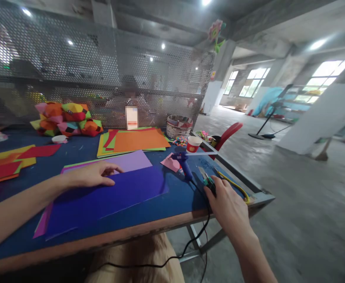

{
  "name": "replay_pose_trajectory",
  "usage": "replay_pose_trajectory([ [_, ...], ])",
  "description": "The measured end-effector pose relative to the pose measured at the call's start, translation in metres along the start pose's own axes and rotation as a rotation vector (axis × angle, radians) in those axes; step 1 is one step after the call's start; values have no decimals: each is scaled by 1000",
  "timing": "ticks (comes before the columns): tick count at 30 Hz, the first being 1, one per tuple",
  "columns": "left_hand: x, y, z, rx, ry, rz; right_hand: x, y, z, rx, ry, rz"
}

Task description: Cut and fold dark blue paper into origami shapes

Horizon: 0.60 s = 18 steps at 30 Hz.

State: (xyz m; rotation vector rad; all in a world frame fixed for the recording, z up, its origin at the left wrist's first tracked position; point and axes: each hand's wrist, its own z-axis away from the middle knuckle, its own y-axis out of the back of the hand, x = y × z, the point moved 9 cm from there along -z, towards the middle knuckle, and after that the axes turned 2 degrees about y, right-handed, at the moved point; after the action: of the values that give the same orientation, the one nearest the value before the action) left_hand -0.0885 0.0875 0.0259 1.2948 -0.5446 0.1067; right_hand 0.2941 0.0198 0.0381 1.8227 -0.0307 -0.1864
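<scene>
A dark blue sheet of paper (107,200) lies over lilac and pink sheets (134,161) at the table's front. My left hand (92,174) rests on these sheets, its fingers loosely bent and the thumb apart, gripping nothing. At the right end of the table my right hand (230,200) closes around a utility knife (208,181) with a teal and dark handle. Its blade points away from me, and the palm hides the rear of the handle. Close beside that hand is a yellow-handled tool (234,184). Left of the knife lies a blue glue gun (185,165).
The glue gun's black cord (190,239) hangs over the front edge. Behind are a pink folded piece (170,162), a paper cup (193,144), a basket (178,127), stacked coloured sheets (143,140) and paper balls (68,119). A perforated metal screen (160,74) backs the table.
</scene>
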Motion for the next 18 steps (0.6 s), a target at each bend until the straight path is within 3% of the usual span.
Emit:
replay_pose_trajectory([
  [6,-30,22,1,-5,30,33,-11,-2,-11,-17,37,57],
  [10,-38,23,-1,17,9,58,-25,12,2,155,155,-59],
  [13,-36,22,-1,40,-21,76,-59,19,23,233,405,-326],
  [16,-31,22,2,67,-58,90,-100,9,34,123,611,-527],
  [18,-26,22,5,83,-81,99,-122,0,31,69,637,-552],
])
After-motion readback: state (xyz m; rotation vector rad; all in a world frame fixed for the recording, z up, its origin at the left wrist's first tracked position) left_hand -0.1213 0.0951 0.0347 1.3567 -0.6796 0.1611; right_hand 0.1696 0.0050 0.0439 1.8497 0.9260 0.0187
